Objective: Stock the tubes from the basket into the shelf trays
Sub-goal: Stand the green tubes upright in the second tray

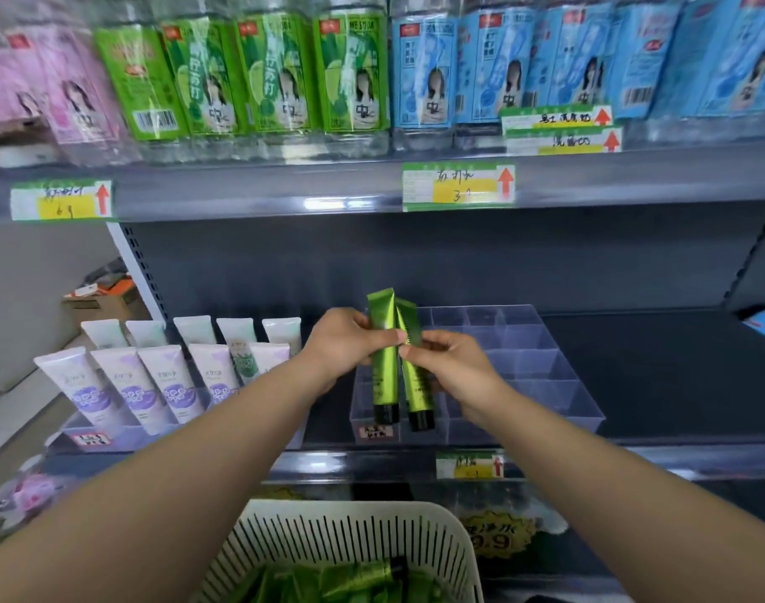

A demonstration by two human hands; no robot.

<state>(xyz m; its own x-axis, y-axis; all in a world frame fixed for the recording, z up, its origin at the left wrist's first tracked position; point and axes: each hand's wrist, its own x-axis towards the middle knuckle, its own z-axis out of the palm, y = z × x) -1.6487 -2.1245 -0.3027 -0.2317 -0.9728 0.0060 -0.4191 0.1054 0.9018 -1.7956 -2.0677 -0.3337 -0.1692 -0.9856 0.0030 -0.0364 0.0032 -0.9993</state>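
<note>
Two green tubes with black caps hang cap-down in front of a clear divided shelf tray (542, 376). My left hand (343, 341) pinches the left green tube (383, 367) near its middle. My right hand (448, 367) pinches the right green tube (415, 385) beside it. The two tubes touch along their sides. Both are held just above the tray's front-left compartments. At the bottom, a pale slotted basket (354, 537) holds several more green tubes (337, 583).
To the left, a second tray holds several upright white and purple tubes (163, 380). The shelf above carries rows of pink, green and blue bottles (350, 76). Price tags (458, 187) hang on the shelf edges. A cardboard box (102, 304) sits on the floor at far left.
</note>
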